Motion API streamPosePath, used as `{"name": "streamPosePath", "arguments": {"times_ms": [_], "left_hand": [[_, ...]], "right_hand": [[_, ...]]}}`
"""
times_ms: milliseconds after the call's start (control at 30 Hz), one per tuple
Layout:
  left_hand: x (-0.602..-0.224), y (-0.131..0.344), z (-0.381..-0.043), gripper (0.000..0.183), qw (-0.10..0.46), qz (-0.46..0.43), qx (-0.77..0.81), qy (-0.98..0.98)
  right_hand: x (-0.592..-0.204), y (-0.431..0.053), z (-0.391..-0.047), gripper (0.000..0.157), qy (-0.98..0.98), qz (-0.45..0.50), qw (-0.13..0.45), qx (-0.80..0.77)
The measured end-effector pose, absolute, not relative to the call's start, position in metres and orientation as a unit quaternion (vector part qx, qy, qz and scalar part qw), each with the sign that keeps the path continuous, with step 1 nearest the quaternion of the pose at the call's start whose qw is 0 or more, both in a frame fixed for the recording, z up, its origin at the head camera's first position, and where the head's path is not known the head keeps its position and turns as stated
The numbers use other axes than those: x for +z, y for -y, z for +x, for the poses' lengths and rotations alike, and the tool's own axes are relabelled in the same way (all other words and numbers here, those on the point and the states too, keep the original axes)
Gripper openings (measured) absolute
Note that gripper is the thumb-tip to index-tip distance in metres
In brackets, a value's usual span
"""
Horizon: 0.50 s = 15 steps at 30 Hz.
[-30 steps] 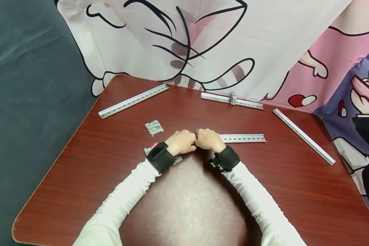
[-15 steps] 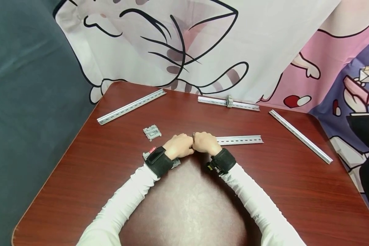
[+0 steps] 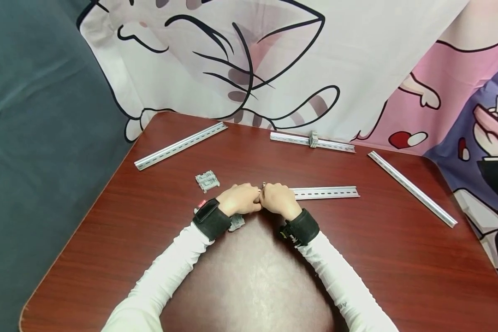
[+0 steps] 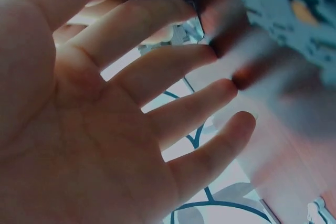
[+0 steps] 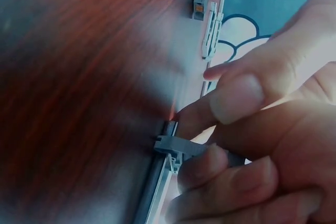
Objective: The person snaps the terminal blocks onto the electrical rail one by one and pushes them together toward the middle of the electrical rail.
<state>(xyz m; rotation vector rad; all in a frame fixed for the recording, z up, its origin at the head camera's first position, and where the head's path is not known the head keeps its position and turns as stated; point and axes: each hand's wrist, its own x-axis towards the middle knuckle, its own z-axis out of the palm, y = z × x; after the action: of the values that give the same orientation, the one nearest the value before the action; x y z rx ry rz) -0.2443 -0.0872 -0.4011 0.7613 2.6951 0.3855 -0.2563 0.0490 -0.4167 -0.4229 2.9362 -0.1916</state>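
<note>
Both hands meet at the left end of a slotted metal DIN rail (image 3: 325, 192) on the table. My right hand (image 3: 279, 199) has its fingers curled around a thin grey terminal block (image 5: 181, 145) seated across the rail, as the right wrist view shows. My left hand (image 3: 239, 199) comes in from the other side, its index fingertip by the rail's end. Seen from the left wrist, the left fingers (image 4: 163, 69) are spread and fairly straight, beside the grey block. Much of the block is hidden behind fingers.
Grey terminal blocks (image 3: 207, 181) lie left of the hands, and another grey piece (image 3: 236, 222) shows under the left wrist. Further rails lie at the back left (image 3: 180, 146), at the right (image 3: 412, 189) and at the back, the back rail (image 3: 292, 138) bearing a small block (image 3: 313, 139).
The head view has shifted slightly. Both hands stay together at the rail's left end, and the left wrist has edged left, with the grey piece beneath it showing differently.
</note>
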Motion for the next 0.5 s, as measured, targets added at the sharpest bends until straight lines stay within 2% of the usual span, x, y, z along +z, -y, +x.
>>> {"name": "streamPosePath", "arguments": {"times_ms": [500], "left_hand": [[-0.3994, 0.0966, -0.2520, 0.022, 0.190, 0.274, 0.137, -0.933]], "right_hand": [[-0.4183, -0.0485, -0.2526, 0.034, -0.987, -0.136, 0.066, -0.053]]}}
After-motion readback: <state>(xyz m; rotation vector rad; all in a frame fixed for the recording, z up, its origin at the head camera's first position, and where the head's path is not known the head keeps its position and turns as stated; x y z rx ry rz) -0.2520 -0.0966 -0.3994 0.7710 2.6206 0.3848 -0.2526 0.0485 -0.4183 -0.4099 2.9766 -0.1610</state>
